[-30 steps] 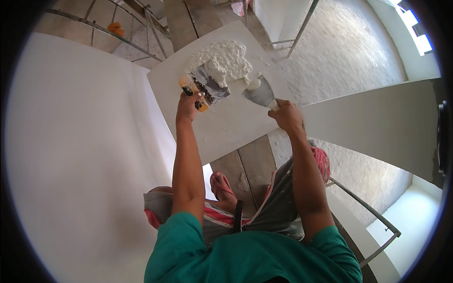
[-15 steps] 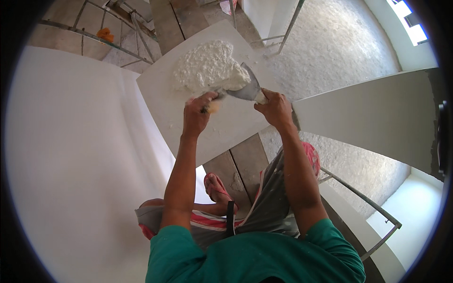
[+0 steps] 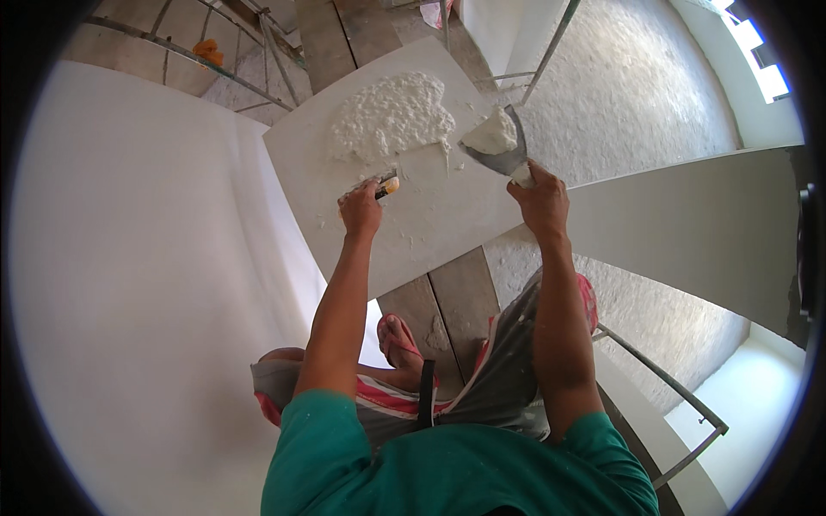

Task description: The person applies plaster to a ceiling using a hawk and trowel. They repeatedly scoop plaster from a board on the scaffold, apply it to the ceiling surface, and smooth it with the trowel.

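The left hand (image 3: 361, 209), gripping a spreader (image 3: 389, 187), is nearer the paste mound (image 3: 391, 116) ahead; the right hand (image 3: 542, 202) grips a scraper (image 3: 509, 161).

The green shirt (image 3: 456, 469) has short sleeves. Grey bottoms (image 3: 508, 361) carry red and white stripes and pale specks. Footwear: red thong sandal (image 3: 412, 347).

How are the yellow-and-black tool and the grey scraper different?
The grey scraper carries a lump of white paste; no lump shows on the yellow-and-black tool.
The grey scraper shows its wide blade face, while the yellow-and-black tool is turned so its handle shows most.
The grey scraper's handle looks pale, unlike the brighter yellow-and-black tool's.
Both are held: the scraper in the right hand, the tool in the left hand.
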### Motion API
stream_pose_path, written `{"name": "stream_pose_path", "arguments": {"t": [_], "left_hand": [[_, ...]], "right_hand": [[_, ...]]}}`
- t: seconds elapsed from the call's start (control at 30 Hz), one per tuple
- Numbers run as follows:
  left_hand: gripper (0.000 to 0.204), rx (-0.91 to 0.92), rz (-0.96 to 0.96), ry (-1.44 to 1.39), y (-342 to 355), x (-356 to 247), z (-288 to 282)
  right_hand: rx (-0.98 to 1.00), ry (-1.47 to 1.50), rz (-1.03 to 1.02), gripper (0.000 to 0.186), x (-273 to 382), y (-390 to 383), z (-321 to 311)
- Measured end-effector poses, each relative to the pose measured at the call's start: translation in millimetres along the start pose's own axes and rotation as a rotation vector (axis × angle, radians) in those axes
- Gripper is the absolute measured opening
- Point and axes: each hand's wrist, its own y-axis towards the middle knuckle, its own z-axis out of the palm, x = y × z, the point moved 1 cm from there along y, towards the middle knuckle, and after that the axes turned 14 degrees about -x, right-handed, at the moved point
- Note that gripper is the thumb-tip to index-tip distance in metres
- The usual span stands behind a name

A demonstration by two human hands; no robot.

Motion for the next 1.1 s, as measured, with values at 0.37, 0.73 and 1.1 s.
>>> {"name": "stream_pose_path", "arguments": {"t": [0.37, 0.73, 1.1], "left_hand": [[0.019, 0.212, 0.094, -0.061, 13.5, -86.3, 32.2], [0.019, 0.281, 0.179, -0.030, 19.8, -124.8, 64.5], [0.048, 0.085, -0.768, -1.659, 36.9, -74.1, -105.0]], "right_hand": [[0.006, -0.059, 0.063, 0.051, -3.8, -2.3, -19.1], [-0.032, -0.137, 0.035, 0.049, -12.0, -1.5, -14.7], [0.077, -0.001, -0.025, 0.048, 5.5, -5.7, 2.8]]}}
